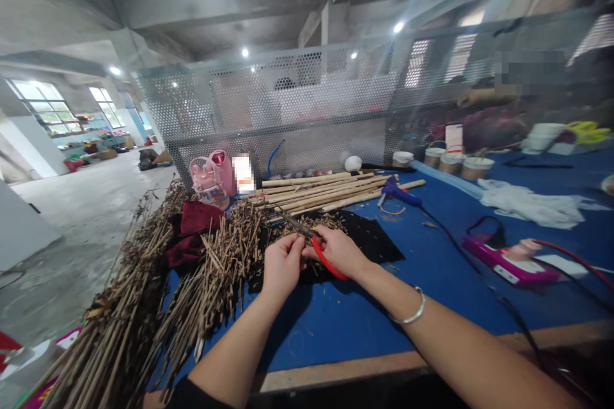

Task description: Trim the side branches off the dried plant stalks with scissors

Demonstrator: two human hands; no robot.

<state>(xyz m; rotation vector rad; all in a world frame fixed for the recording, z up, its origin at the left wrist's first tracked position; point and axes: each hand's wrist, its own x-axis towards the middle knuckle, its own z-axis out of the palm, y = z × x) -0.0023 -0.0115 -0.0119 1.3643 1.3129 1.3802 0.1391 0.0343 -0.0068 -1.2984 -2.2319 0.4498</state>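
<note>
My right hand (339, 252) is closed around red-handled scissors (328, 261), their dark blades pointing up and to the left. Close against it, my left hand (283, 263) is pinched shut beside the blades; what lies between its fingers is too small to make out. Both hands are over a black cloth (384, 244) strewn with dry plant bits. Cut dried stems (218, 275) lie in a pile just left of my left hand, and a longer bundle of dried stalks (119, 319) lies further left.
Pale wooden sticks (330, 188) lie behind the cloth, near a blue glue gun (400, 193). At right are a purple power strip (511, 262), cords, white plastic (532, 201) and several tubs. A pink bag (220, 172) and perforated metal screen (330, 102) stand behind.
</note>
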